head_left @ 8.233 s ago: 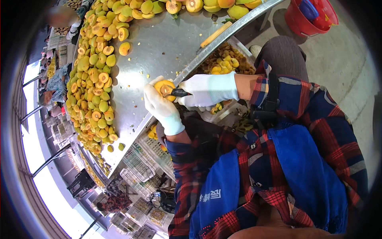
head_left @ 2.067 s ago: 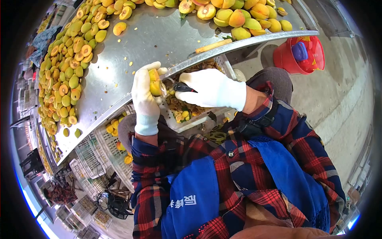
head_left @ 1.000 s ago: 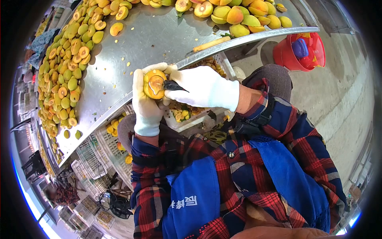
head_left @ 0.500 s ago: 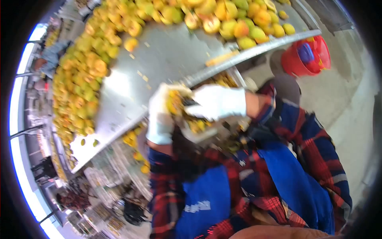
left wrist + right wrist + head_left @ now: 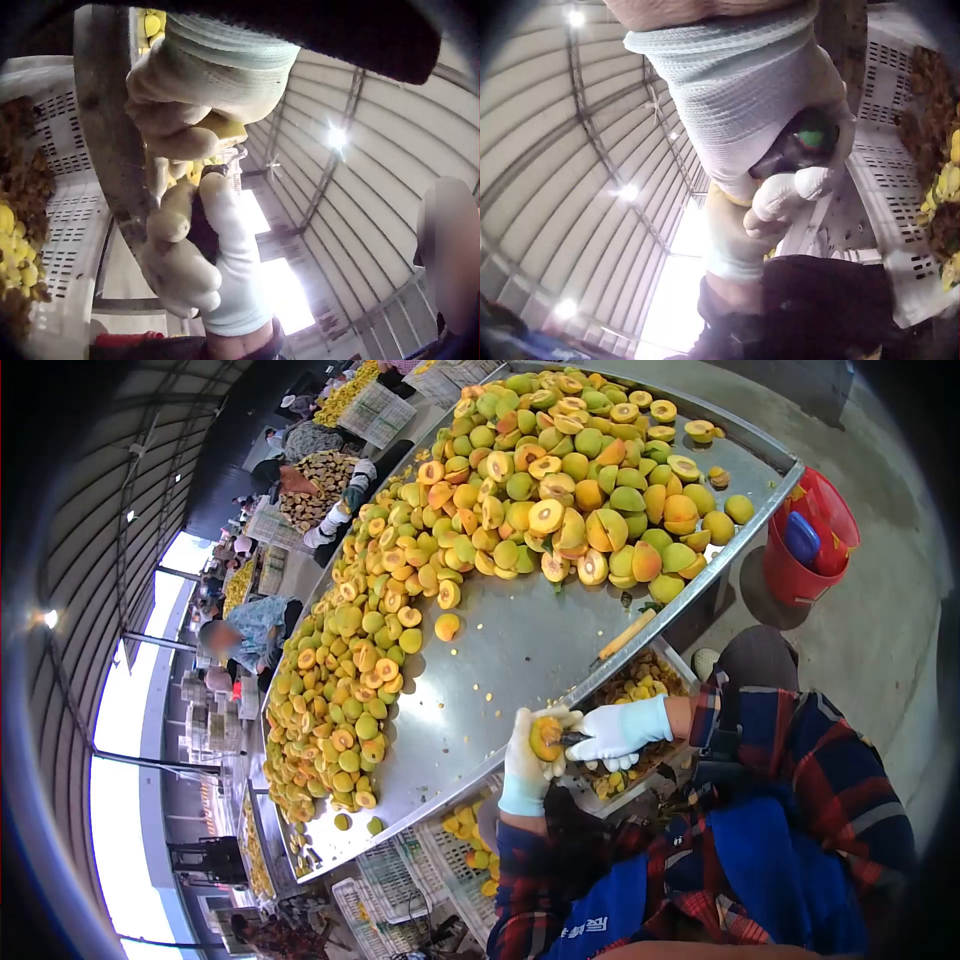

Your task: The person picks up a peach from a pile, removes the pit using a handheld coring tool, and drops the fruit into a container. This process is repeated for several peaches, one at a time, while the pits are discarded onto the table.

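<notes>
In the head view, my gloved left hand (image 5: 525, 760) holds a yellow peach half (image 5: 546, 738) at the table's near edge, its cut face turned toward the other hand. My gloved right hand (image 5: 615, 730) grips the black handle (image 5: 574, 739) of a pitting tool, whose tip is at the fruit and hidden there. The left wrist view shows the peach half (image 5: 226, 129) under curled left fingers, with the right thumb along the tool. From the right wrist, the handle's rounded butt (image 5: 806, 142) with a green mark shows inside the fist.
A metal table (image 5: 500, 650) bears a large heap of halved peaches (image 5: 400, 590). A wooden-handled tool (image 5: 627, 634) lies by its rim. Below stands a white crate (image 5: 889, 225) of pits and peels. A red bucket (image 5: 810, 550) is at right, with stacked crates (image 5: 400, 875) below left.
The head view has swung, so the table and hands sit lower and further right. Earlier the peach half was turned sideways, then cut face up; both hands have kept their hold throughout.
</notes>
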A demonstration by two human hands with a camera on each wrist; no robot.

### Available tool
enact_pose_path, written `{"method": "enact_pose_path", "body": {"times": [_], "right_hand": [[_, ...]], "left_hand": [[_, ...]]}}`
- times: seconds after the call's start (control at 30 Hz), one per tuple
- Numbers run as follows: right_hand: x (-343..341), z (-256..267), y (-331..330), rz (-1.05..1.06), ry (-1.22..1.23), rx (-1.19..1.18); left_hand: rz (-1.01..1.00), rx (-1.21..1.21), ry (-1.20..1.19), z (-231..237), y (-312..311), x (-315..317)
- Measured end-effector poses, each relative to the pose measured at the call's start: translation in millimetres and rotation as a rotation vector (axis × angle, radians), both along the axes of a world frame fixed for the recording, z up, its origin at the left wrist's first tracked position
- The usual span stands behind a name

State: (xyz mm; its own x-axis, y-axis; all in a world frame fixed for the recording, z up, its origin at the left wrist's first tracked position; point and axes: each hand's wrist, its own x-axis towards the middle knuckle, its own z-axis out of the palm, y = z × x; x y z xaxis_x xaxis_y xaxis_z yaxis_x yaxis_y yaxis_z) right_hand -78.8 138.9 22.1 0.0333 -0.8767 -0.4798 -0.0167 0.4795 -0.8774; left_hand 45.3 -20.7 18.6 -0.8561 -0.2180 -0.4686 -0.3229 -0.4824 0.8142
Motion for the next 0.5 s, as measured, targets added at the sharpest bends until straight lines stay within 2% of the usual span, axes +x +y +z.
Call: {"method": "enact_pose_path", "body": {"times": [0.03, 0.1, 0.17, 0.23, 0.3, 0.37, 0.4, 0.43, 0.47, 0.5], "right_hand": [[-1, -1, -1, -0.006, -0.006, -0.002], [-2, -5, -2, -0.086, -0.265, -0.043], [3, -8, -2, -0.165, -0.329, -0.065], [5, -10, -5, -0.27, -0.509, -0.034], [6, -4, -3, -0.271, -0.548, -0.077], [7, -2, -5, -0.225, -0.429, -0.185], [3, 0, -6, -0.184, -0.179, -0.213], [6, 3, -7, -0.241, -0.047, -0.247], [2, 7, -10, -0.148, 0.469, -0.274], [5, -5, -13, -0.197, 0.702, -0.407]], "left_hand": [[-0.006, -0.002, -0.006, 1, 1, 0], [0.132, 0.147, 0.229, 2, 5, -2], [0.168, 0.087, 0.219, 3, 13, -5], [0.168, -0.347, 0.377, 3, 23, -6], [0.236, -0.359, 0.391, 1, 26, -9], [0.382, -0.637, 0.369, -9, 21, -14], [0.406, -0.978, 0.351, -8, 21, -18], [0.382, -0.678, 0.559, -18, 11, -21], [0.451, -0.508, 0.434, -11, 17, -22], [0.467, -0.599, 0.418, -13, 19, -25]]}}
